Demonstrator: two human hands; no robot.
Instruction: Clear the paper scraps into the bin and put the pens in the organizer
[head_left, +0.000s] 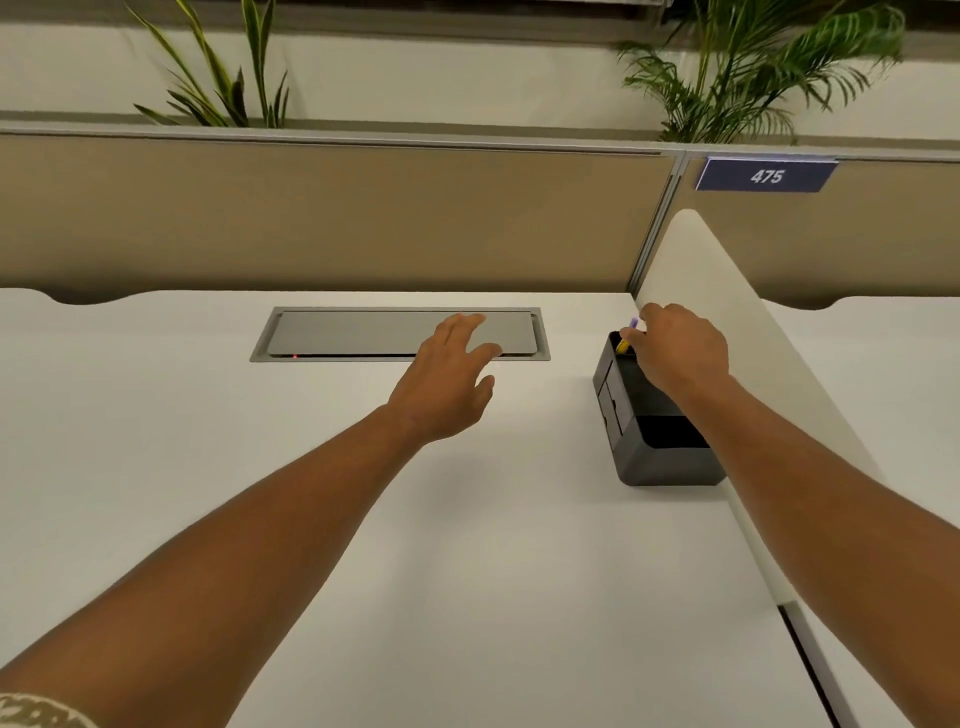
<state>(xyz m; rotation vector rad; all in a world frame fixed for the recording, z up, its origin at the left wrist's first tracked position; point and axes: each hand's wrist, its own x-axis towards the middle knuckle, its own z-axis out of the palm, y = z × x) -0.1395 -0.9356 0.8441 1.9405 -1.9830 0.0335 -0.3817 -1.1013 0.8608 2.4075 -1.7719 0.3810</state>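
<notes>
right hand (680, 353), pens (626, 338) upright in organizer (654, 447)

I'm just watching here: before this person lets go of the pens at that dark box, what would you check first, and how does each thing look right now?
1. Pens over the organizer's far compartment: ok, their tips point into it.
2. Right hand holds the pens: ok, fingers curl round them.
3. Pens seated at the bottom: cannot tell, the hand hides them.
4. Left hand out of the way: ok, it hovers open over the desk near the grey cable flap.
5. Paper scraps gone from the desk: ok, none show on the visible part.
6. Bin reached: cannot tell, no bin is in view.
</notes>
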